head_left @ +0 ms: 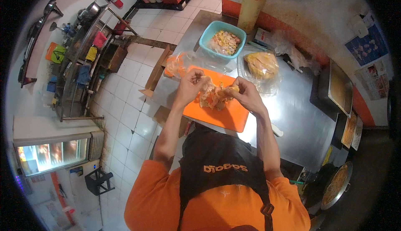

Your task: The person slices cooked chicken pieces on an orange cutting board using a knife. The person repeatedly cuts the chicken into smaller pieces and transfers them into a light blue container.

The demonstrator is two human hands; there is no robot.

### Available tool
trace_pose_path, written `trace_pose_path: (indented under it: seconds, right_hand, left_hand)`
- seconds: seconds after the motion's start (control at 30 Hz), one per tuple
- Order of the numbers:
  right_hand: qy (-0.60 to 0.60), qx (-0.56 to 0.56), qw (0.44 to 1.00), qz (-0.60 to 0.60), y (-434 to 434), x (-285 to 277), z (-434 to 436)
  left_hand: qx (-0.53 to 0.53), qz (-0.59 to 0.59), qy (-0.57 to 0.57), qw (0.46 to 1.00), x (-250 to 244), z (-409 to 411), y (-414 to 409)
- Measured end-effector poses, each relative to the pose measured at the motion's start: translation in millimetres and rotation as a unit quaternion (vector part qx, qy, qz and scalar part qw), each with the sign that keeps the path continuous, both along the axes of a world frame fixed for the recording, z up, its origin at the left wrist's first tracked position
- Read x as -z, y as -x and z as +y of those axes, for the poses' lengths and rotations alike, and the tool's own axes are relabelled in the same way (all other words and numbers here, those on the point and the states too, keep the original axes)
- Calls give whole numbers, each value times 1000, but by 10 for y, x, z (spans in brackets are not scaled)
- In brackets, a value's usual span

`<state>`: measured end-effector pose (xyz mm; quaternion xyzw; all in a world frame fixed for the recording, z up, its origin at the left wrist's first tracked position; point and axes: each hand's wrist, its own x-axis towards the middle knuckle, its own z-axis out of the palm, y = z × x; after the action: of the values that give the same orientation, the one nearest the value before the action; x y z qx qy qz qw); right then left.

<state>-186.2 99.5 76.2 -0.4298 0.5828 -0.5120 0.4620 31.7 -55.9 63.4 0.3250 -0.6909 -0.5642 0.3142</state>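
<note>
Pale, ragged pieces of what looks like raw chicken skin (214,98) hang and lie between my hands, over an orange cutting board (233,118). My left hand (192,85) pinches the left side of the skin. The right side is gripped between the thumb and fingers of my right hand (249,94). Just beyond the board, a clear plastic bag (180,63) holds something pale and orange. A turquoise basin (203,41) contains cut yellowish and pink pieces. To its right, a bagged lump of raw poultry (261,65) rests in a clear container (241,69).
The board lies on a steel table (297,105). A knife with a white handle (277,130) is right of my right forearm. Deep steel pans (340,87) line the right side, with a large round pan (336,185) lower down. A cardboard box (159,71) stands by the left edge.
</note>
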Motion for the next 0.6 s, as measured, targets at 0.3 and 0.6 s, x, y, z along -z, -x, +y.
trace_pose_path:
  seconds: [0.3, 0.6]
  right_hand:
    - [37, 72, 973, -218, -116, -49, -124]
    - [-57, 77, 994, -47, -11, 285, -181]
  left_hand:
    - [20, 82, -109, 990, -49, 81, 46]
    - [-16, 85, -277, 957, 228, 198, 230]
